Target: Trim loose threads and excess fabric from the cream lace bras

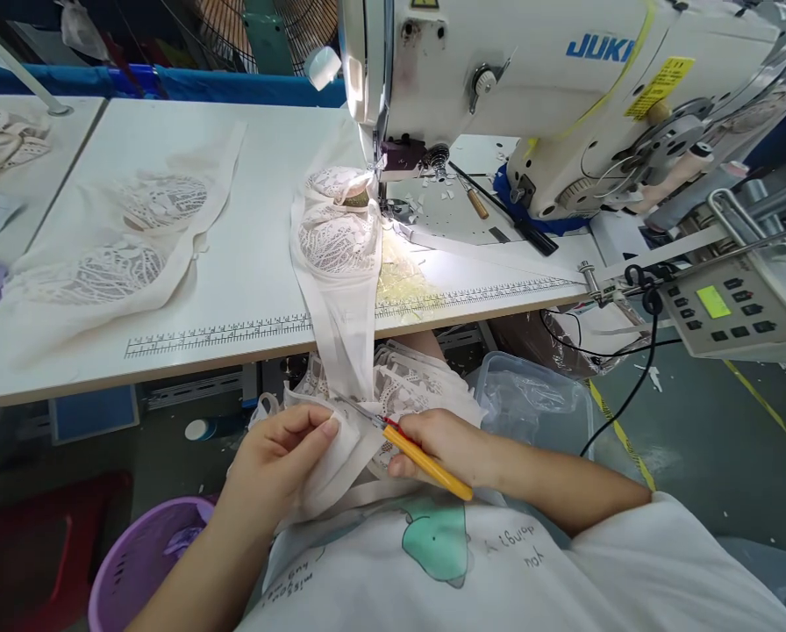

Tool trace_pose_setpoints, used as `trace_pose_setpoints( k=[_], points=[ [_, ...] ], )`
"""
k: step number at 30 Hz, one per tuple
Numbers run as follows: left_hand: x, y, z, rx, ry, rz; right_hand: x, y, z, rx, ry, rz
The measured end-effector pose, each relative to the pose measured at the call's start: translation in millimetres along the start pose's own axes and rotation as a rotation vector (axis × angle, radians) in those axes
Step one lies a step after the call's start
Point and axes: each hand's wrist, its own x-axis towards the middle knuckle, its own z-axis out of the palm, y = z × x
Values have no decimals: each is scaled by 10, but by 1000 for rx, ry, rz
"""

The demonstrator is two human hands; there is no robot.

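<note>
My left hand (284, 456) pinches the edge of a white fabric piece (340, 443) between thumb and fingers, above my lap. In my right hand (439, 448) is a pair of scissors (425, 461) with an orange and red handle. Their metal blades point left, at the fabric edge beside my left fingertips. A white lace bra (337, 237) lies under the sewing machine (432, 88), its band hanging over the table edge down to the scissors. More white lace pieces (425, 386) are heaped on my lap, partly hidden by my hands.
Another lace bra (136, 237) lies on the white table (261, 211) at left. A printed ruler (222, 335) runs along the front edge. A screwdriver (531, 233) and an awl (477, 204) lie right of the needle. A clear bin (538, 404) and a purple basket (136, 562) stand below.
</note>
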Motion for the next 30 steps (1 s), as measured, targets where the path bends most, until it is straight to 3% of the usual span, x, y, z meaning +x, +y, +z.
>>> trace_pose_setpoints(
  k=[3,6,9,13,16,20,23,26,30],
  points=[
    [-69,35,38,141,-10,71,-20,9,-81,21,199,-32],
    [-159,79,139,258,29,150,-51,-62,-168,142,438,-199],
    [-198,89,240,302,-27,192,-56,-170,-195,299,420,-342],
    [-125,42,243,430,-174,354,-39,-206,-190,315,318,-340],
    [-21,17,107,674,-227,557,-99,-101,-243,250,400,-369],
    [102,24,-147,1008,-151,733,-268,150,-381,166,618,-342],
    [130,37,-251,1111,-140,716,-364,308,-475,81,721,-237],
    [104,83,-233,1154,-193,632,-374,364,-527,-69,797,-146],
    [70,202,-97,1217,-313,686,-276,248,-464,-126,814,-179]
  ],
)
